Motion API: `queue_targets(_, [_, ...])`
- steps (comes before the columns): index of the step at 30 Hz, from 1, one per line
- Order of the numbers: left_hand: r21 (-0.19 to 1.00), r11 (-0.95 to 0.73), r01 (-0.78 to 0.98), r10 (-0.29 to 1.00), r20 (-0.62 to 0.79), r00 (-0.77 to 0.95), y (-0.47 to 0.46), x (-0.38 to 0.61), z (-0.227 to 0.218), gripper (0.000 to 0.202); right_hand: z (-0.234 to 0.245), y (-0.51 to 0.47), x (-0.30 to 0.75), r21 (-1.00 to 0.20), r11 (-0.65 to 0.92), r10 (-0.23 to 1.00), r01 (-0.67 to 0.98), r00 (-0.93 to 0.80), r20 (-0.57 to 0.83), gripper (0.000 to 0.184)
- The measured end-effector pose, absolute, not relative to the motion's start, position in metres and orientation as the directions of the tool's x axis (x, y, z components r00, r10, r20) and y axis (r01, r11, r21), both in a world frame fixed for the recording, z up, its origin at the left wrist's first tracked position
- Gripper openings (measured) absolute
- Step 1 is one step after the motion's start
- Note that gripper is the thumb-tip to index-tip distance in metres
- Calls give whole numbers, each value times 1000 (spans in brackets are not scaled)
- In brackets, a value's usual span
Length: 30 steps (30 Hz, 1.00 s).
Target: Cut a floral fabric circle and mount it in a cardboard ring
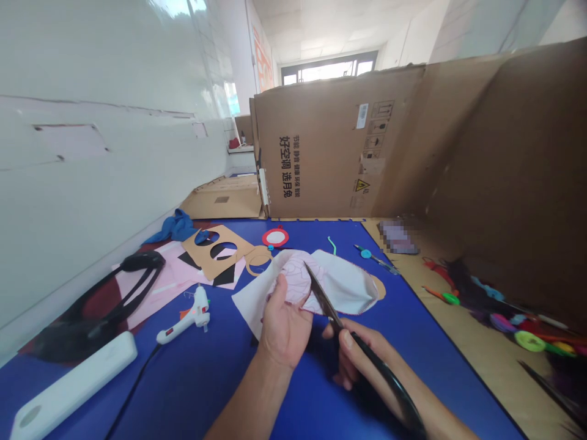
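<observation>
My left hand [284,327] grips the near edge of a pale fabric piece [342,281] with pink squiggle lines, holding it up over the blue table [206,379]. My right hand [355,360] is closed around the black handles of large scissors [353,339]. The scissor blades point up and away, and their tips meet the fabric's lower edge right beside my left thumb. A sheet of white paper [247,305] lies under the fabric.
A white hot glue gun [188,318] and a long white block [73,385] lie at left, with a black bag [101,305], cardboard stencil [217,247] and blue cloth [177,227]. Cardboard walls [413,140] stand behind and right. Small scissors [376,258] and coloured craft bits [504,311] lie at right.
</observation>
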<state>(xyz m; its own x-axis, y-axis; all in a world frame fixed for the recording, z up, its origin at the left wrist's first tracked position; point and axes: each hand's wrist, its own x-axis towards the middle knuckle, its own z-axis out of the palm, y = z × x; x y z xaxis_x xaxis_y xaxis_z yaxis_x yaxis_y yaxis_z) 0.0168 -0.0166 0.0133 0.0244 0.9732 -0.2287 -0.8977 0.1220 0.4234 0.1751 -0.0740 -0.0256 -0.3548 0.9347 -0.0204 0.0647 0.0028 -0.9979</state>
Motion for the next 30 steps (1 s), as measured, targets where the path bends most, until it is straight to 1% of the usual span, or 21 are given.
queue_targets(6, [423, 101, -901, 977, -213, 10, -18, 19, 13, 40, -23, -73, 175, -997, 22, 937, 78, -349, -7, 67])
queue_targets(12, [433, 95, -896, 980, -197, 9, -19, 19, 13, 43, -24, -74, 175, -1000, -9, 934, 10, -358, -12, 63])
queue_targets(17, [430, 100, -897, 979, -201, 12, -19, 19, 13, 43, -29, -74, 175, -1000, -12, 936, -3, -352, -10, 63])
queue_targets(23, [413, 106, -905, 980, -200, 24, -18, 19, 13, 42, -35, -72, 177, -1000, 1, 935, -20, -354, 8, 56])
queue_targets(30, [406, 118, -906, 974, -225, 26, -19, 20, 17, 41, -28, -73, 174, -999, 12, 945, 42, -327, -3, 61])
